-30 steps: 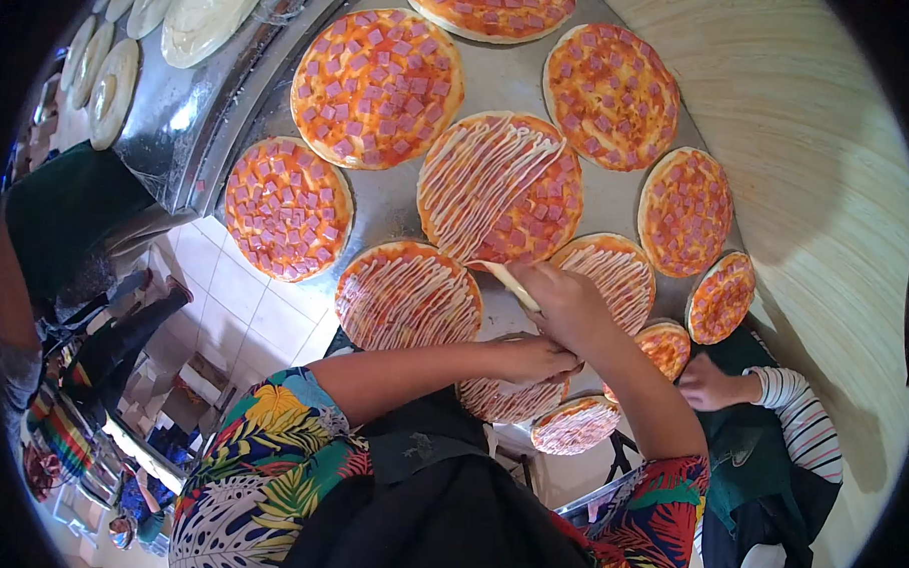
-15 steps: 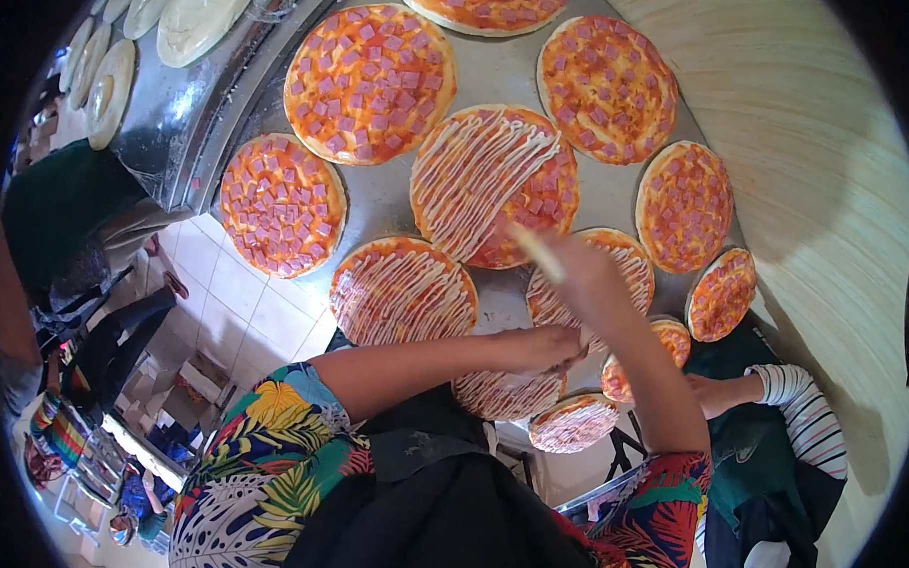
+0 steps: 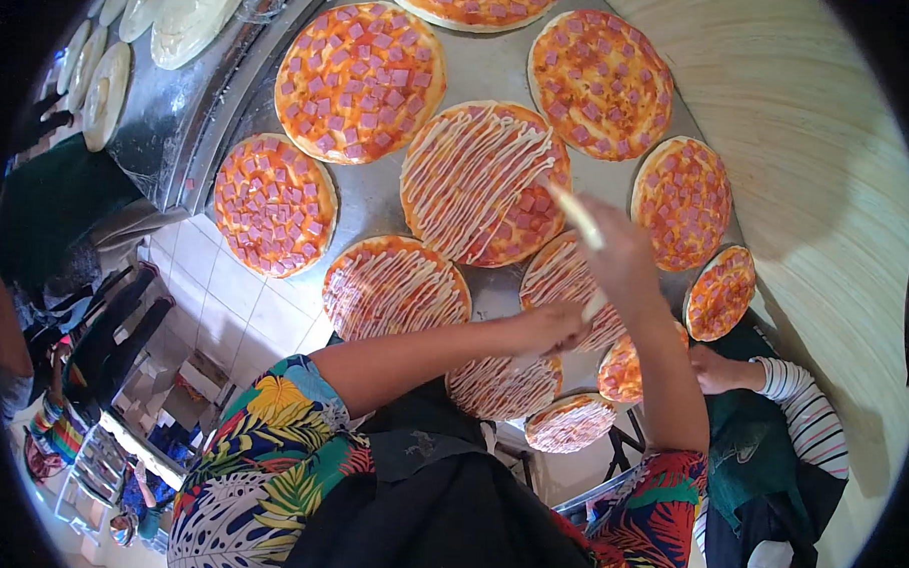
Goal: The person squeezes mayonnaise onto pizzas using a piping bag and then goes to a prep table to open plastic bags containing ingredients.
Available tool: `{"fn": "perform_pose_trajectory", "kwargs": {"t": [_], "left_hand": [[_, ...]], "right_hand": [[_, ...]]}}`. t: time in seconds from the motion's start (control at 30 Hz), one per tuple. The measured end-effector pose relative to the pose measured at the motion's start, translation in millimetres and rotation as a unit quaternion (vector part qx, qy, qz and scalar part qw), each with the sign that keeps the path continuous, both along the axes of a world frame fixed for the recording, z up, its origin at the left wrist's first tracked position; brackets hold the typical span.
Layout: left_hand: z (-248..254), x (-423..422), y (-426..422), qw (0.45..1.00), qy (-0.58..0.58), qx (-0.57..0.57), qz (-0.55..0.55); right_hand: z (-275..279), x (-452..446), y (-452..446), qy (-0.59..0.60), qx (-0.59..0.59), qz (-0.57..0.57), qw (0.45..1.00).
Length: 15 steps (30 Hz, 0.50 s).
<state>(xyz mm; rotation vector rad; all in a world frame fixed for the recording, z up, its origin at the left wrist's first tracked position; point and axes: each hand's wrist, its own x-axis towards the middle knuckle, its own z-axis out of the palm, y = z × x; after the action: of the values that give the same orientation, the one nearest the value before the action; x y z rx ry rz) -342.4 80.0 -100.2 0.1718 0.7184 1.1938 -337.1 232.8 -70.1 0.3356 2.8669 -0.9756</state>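
Observation:
My right hand (image 3: 624,258) is closed around a piping bag (image 3: 580,220) of pale sauce. Its narrow tip points at the right side of the middle pizza (image 3: 472,200), which carries ham cubes and zigzag lines of sauce over its left and centre; the right side shows fewer lines. Lower down, my left hand (image 3: 551,327) is closed at the bag's twisted tail (image 3: 595,306), its fingers slightly blurred. Beneath my hands lies a sauce-striped pizza (image 3: 565,283), partly covered by them. Another striped pizza (image 3: 399,290) sits to the left.
Several ham-topped pizzas without stripes, such as one (image 3: 361,80) at upper left, surround the middle one on the metal table (image 3: 372,203). Pale dough rounds (image 3: 198,20) lie at upper left. A co-worker's hand (image 3: 717,371) and striped sleeve are at the right, near a small pizza (image 3: 627,370).
My right hand and the bag's tip have moved up and right over the middle pizza. More sauce lines now reach toward its right side. My left hand has shifted slightly.

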Motion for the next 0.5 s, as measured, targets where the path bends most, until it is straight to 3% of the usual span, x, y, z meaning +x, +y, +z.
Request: {"fn": "perform_pose_trajectory", "kwargs": {"t": [0.1,0.17,0.2,0.27,0.3,0.37,0.43,0.5], "left_hand": [[-0.1,-8.4,6.5,0.999,0.002,-0.014,-0.037],[2.2,-0.5,-0.7,0.997,0.016,0.011,-0.073],[2.7,5.9,-5.1,0.993,0.029,0.037,-0.112],[6.3,16.0,-9.8,0.993,0.025,0.044,-0.102],[10.2,17.6,-9.9,0.994,0.020,0.050,-0.091],[7.2,9.7,-4.0,0.994,0.014,0.029,-0.105],[2.4,3.6,5.9,0.998,-0.042,-0.014,-0.038],[5.8,5.3,6.8,0.998,-0.039,-0.009,-0.051]], "right_hand": [[0.1,-2.7,5.4,0.037,-0.022,-0.081,0.996],[0.5,12.1,-16.0,-0.033,-0.020,0.034,0.999],[6.4,15.1,-25.6,-0.033,-0.021,0.034,0.999],[17.1,20.3,-39.1,-0.122,-0.060,0.139,0.981],[13.6,21.3,-34.3,-0.125,-0.061,0.137,0.981],[1.4,18.1,-13.2,-0.057,0.008,0.040,0.998],[2.0,6.9,7.4,-0.016,0.010,-0.001,1.000],[-0.1,8.9,8.2,0.024,0.009,-0.042,0.999]]}}
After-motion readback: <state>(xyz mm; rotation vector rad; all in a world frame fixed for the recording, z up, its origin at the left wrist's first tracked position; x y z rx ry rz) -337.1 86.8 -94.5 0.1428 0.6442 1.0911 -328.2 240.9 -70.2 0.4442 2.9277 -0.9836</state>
